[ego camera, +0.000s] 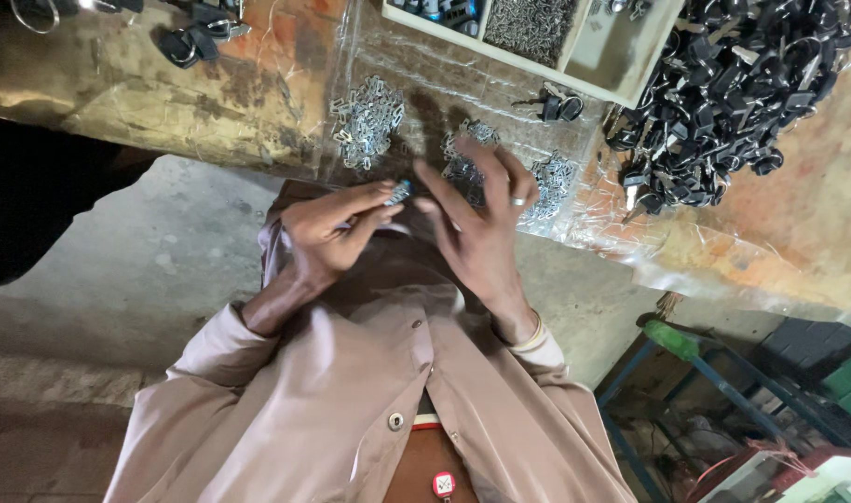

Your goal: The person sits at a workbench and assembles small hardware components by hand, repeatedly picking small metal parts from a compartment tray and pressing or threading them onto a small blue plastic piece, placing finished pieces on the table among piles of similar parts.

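I'm seeing the left hand [327,233] with its fingers [374,219] pinched on a small metal piece [398,193], held just above the surface [258,93]. Right hand [481,219] is beside it, fingers spread and released, over heaps of metal clips [367,121]. Black parts [733,84] are piled far right.

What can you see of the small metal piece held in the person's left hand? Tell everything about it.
The small metal piece is silvery-grey and looks like thin stamped metal, like the loose pieces in the heaps on the bench. It is pinched at the fingertips of the left hand, sticking out toward the bench edge. Only its end shows, and its exact shape is too small to tell. The right hand is spread open beside it, not clearly touching it.
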`<state>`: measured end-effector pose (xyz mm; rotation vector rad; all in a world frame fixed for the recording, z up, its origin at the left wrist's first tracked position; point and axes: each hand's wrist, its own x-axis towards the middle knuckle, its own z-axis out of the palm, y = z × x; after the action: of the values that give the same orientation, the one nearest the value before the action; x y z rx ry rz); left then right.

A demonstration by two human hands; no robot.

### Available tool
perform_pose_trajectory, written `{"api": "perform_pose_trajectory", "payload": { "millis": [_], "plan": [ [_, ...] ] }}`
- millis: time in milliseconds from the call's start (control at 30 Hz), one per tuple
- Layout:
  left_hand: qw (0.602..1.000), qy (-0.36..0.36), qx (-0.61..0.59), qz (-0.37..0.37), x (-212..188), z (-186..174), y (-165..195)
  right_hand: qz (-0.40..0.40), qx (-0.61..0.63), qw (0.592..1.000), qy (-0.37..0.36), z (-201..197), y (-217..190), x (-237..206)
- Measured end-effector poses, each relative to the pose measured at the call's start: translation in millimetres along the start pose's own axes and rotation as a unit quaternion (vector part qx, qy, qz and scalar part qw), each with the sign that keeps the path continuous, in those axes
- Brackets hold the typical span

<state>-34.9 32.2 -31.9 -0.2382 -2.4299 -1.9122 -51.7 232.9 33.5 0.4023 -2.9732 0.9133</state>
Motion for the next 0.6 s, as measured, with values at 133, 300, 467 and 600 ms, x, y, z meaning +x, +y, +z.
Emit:
{"api": "perform_pose_trajectory", "payload": {
  "millis": [133, 300, 467, 600],
  "plan": [
    [0.993, 0.000, -0.085, -0.083, -2, -17, 8, -0.036, -0.089, 0.995, -0.021, 10, -8, 6],
    [0.986, -0.024, -0.125, -0.110, 0, -14, 3, -0.010, -0.046, 0.999, 0.027, 6, 4, -13],
    [0.996, -0.018, -0.076, -0.046, -3, 6, -4, -0.020, -0.014, 0.999, 0.033, 11, 19, -31],
    [0.987, -0.052, -0.132, -0.071, -5, 17, -9, 0.027, 0.094, 0.992, 0.075, 14, 24, -39]
  ]
}}
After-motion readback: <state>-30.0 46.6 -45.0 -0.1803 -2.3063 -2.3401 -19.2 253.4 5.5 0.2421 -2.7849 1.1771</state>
